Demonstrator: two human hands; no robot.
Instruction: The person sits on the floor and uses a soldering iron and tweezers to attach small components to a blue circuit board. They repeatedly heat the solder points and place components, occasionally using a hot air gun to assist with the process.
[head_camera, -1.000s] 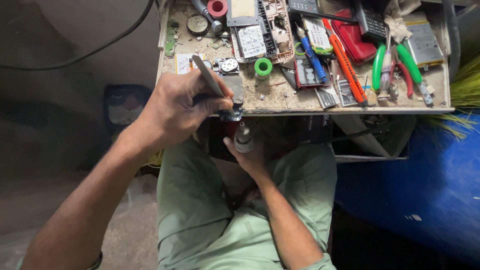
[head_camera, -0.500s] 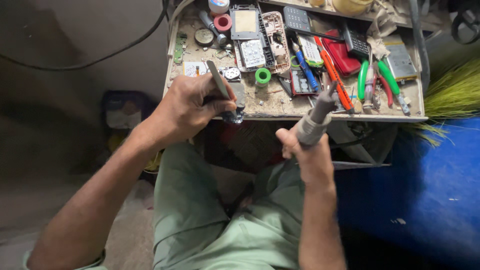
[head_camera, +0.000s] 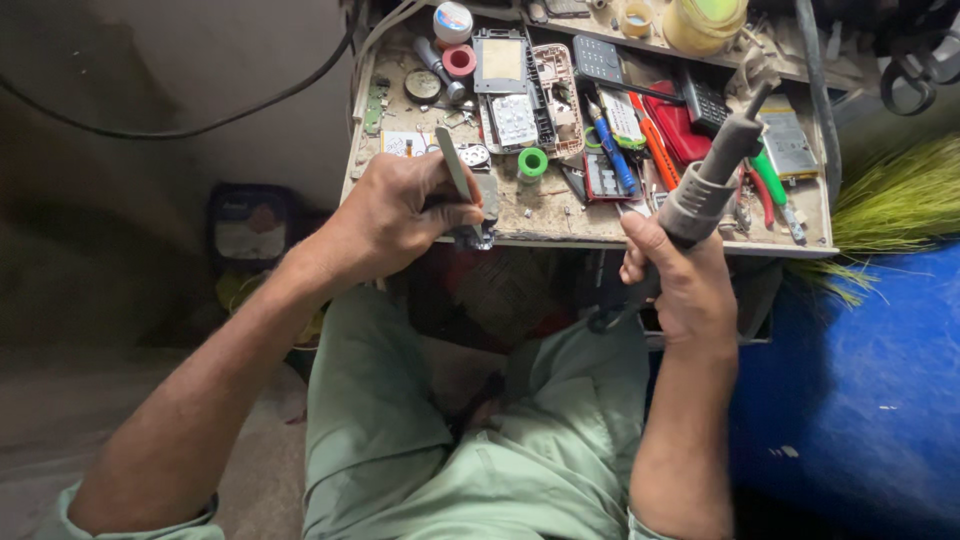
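Observation:
My left hand (head_camera: 395, 215) grips grey tweezers (head_camera: 457, 172) and pins a small dark part (head_camera: 482, 215) at the front edge of the worn workbench (head_camera: 560, 225). My right hand (head_camera: 678, 282) is closed around the handle of a grey hot-air tool (head_camera: 712, 178), its nozzle raised and pointing up to the right above the bench's right half. A cord runs down from the handle toward my lap.
The bench holds opened phone boards (head_camera: 515, 90), a green tape roll (head_camera: 532, 162), a pink roll (head_camera: 459, 61), a blue screwdriver (head_camera: 610, 152), orange and green-handled pliers (head_camera: 770, 180) and a yellow jar (head_camera: 705, 22). A blue drum (head_camera: 860, 390) stands at right, a black cable (head_camera: 200, 125) at left.
My right hand rose from my lap below the bench edge, carrying the grey hot-air tool up and right over the bench. My left hand stayed on the tweezers.

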